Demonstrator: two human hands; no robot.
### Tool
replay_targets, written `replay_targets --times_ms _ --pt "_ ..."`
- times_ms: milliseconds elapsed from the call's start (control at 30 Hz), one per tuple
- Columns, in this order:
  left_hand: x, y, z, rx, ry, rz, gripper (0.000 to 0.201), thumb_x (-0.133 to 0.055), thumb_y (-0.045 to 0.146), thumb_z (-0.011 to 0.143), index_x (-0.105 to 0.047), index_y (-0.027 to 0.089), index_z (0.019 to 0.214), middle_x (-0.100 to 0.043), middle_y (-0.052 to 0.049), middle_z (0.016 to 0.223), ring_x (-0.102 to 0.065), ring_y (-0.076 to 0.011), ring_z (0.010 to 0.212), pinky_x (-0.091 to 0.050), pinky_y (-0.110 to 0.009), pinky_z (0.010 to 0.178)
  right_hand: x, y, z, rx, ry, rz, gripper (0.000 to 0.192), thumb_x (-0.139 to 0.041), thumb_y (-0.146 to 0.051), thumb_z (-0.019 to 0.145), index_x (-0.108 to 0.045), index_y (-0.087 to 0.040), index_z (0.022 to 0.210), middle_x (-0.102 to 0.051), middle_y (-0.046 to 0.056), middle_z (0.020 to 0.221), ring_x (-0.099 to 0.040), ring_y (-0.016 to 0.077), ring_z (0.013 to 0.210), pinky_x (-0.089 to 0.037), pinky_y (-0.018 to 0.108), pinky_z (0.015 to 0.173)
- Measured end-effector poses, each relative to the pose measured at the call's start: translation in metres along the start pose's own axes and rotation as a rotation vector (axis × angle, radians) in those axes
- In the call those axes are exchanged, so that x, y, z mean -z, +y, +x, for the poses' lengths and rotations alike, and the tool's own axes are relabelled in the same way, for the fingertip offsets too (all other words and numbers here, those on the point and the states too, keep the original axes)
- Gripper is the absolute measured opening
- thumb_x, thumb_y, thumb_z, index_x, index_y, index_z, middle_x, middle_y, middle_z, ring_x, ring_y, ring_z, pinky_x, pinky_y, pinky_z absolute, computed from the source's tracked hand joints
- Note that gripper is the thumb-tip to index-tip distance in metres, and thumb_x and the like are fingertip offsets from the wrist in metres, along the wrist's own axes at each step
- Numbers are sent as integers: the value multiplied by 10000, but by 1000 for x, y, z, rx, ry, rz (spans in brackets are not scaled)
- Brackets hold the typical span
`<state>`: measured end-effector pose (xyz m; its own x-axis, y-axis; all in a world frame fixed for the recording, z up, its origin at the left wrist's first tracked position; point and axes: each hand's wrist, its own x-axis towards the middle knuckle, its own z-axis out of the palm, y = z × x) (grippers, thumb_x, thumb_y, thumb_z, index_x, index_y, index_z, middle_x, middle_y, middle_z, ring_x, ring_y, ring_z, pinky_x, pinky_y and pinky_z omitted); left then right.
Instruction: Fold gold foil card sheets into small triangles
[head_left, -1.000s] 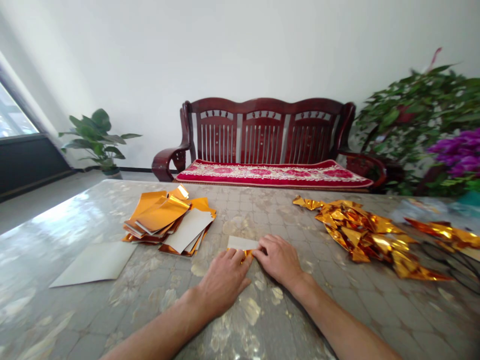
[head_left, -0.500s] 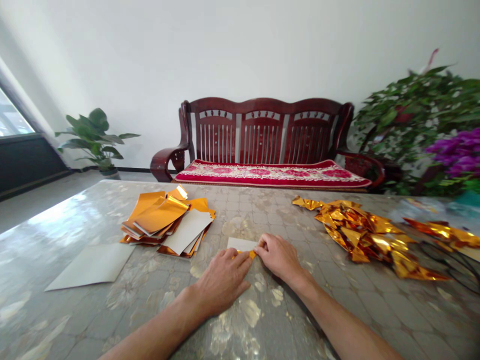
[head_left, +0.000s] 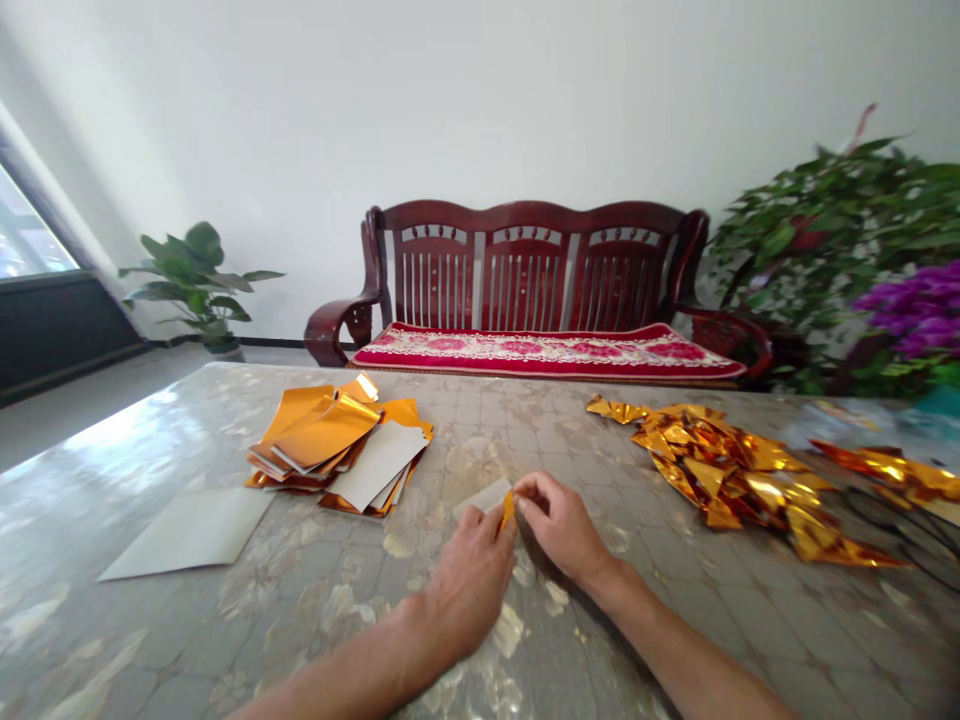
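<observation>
Between my hands is a partly folded sheet of gold foil paper (head_left: 486, 494), its pale back facing up and a gold folded strip showing at the right. My left hand (head_left: 476, 565) is closed on its near side, fingers bent and covering much of it. At the right end, the thumb and fingertips of my right hand (head_left: 553, 518) pinch the gold edge. To the left lies a pile of gold foil sheets (head_left: 322, 430), some pale side up. A single pale sheet (head_left: 187, 532) rests nearer the left edge.
Folded gold foil pieces (head_left: 712, 465) are heaped on the right of the patterned table (head_left: 330, 640). Beyond them are clear plastic wrapping (head_left: 840, 420) and a dark cable (head_left: 892, 525). A wooden bench (head_left: 525, 270) stands behind the table, with plants (head_left: 199, 280) on both sides.
The foil paper has turned, its right end now tilted upward. My left hand has gone from lying flat with fingers extended to gripping the sheet; my right hand keeps its pinch.
</observation>
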<state>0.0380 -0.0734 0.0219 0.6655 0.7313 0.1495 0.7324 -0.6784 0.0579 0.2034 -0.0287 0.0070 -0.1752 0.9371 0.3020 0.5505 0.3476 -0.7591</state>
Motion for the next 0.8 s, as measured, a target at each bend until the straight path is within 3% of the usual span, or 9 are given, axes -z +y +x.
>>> replay_targets --times_ms 100,200,333,433,567,667,800 --pt "-3 -12 1 82 76 -265 353 -398 67 896 -679 169 1085 -657 -95 1164 -586 -218 1039 -461 -362 948 -1 -10 -6 52 -122 -149 149 -475 -144 838 -603 -209 880 -680 10 847 -621 156 803 -423 249 737" --pt "0 -39 -1 151 125 -479 395 -416 22 818 -721 215 979 -703 -44 1037 -620 -174 982 -480 -283 900 5 -17 -6 101 -208 -272 166 -500 -106 806 -605 -208 884 -672 16 879 -607 156 837 -409 243 750" --pt "6 -76 -7 432 219 -441 390 -423 -11 722 -723 190 867 -712 -39 905 -634 -188 912 -488 -306 855 16 -25 -6 221 -331 -397 146 -626 -162 757 -618 -212 894 -645 13 929 -579 169 893 -404 247 773" --pt "7 -91 -9 515 226 -435 391 -420 -17 707 -716 175 873 -708 -41 888 -631 -189 883 -485 -312 842 18 -32 -8 304 -378 -506 126 -660 -228 797 -633 -218 920 -635 21 973 -565 182 942 -400 259 793" --pt "6 -92 -12 360 148 -510 456 -419 -27 660 -705 179 948 -674 -29 918 -620 -160 837 -491 -274 815 13 -34 -12 415 -348 -665 133 -616 -321 901 -635 -217 982 -648 38 1003 -571 191 923 -385 284 770" --pt "12 -89 -15 169 98 -520 533 -431 -34 643 -686 213 1040 -619 -31 1068 -609 -155 953 -480 -264 890 7 -34 -13 466 -315 -762 170 -545 -342 958 -638 -200 944 -661 44 948 -581 189 851 -361 298 721" --pt "22 -81 -20 60 -2 -435 373 -611 115 745 -688 271 1074 -530 -40 1230 -571 -205 1099 -450 -319 982 2 -31 -13 488 -269 -811 184 -511 -279 977 -640 -189 880 -659 41 871 -591 176 803 -341 302 685"
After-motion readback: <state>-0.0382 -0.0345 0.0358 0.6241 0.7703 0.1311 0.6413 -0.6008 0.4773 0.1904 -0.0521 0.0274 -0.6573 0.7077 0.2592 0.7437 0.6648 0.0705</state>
